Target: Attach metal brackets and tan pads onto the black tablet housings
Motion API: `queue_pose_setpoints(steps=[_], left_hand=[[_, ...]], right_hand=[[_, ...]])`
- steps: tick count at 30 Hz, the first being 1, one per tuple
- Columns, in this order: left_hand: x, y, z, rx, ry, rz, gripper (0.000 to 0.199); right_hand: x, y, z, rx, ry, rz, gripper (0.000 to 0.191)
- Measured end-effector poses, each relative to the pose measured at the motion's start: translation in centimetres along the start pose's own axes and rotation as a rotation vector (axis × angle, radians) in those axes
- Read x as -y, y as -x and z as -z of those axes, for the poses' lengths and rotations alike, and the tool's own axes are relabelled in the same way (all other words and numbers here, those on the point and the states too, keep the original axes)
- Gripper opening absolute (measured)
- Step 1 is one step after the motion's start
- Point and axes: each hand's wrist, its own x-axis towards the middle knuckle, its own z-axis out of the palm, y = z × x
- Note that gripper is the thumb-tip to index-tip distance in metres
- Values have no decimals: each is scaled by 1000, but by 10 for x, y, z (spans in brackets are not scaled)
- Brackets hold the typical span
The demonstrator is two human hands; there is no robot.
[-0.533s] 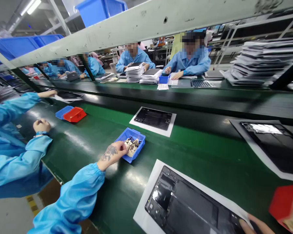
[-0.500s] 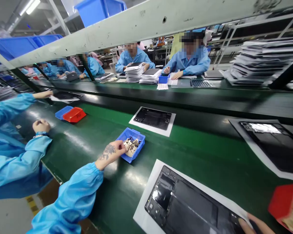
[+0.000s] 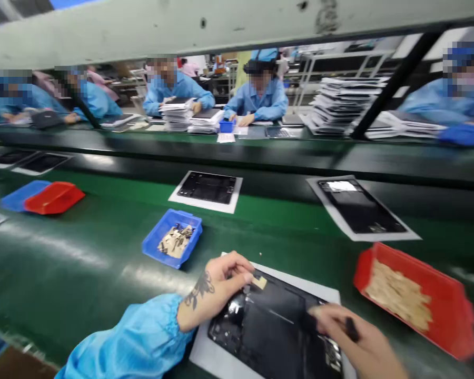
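A black tablet-like housing (image 3: 276, 326) lies on a white sheet (image 3: 205, 350) at the bottom centre. My left hand (image 3: 225, 281), tattooed at the wrist, is over its upper left corner, thumb and fingers pinched on a small pale-yellow piece (image 3: 259, 282). Over the housing's right side is my right hand (image 3: 347, 331), blurred, its fingers curled around a dark tool (image 3: 352, 329). Left of the housing sits a blue tray (image 3: 171, 238) of small pale and black pieces. On the right, a red tray (image 3: 414, 300) holds flat tan pieces.
Behind lie two more housings on white sheets (image 3: 207, 187) (image 3: 361, 206). Blue and red trays (image 3: 54, 198) stand at the left. A pale beam (image 3: 142, 26) crosses above the bench. People in blue sit across it beside stacks of sheets (image 3: 343, 105).
The view has swung right. My left hand has moved from the blue tray to the housing, carrying the pale-yellow piece. My right hand with the dark tool now shows over the housing's right part.
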Motion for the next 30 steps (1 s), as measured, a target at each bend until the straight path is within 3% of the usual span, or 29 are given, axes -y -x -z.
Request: queue_pose_setpoints(steps=[3,7,15,30], left_hand=[[7,-7,-39,145,123,81,20],[13,-11,-61,180,124,90,22],[29,-1,-76,250,269,241,28],[38,-1,-77,295,187,230,30]], right_hand=[[34,-2,-19,210,-36,69,34],[41,-4,-18,193,-257,94,39],[19,4,-20,157,-259,201,35],[13,4,-20,95,-238,203,32]])
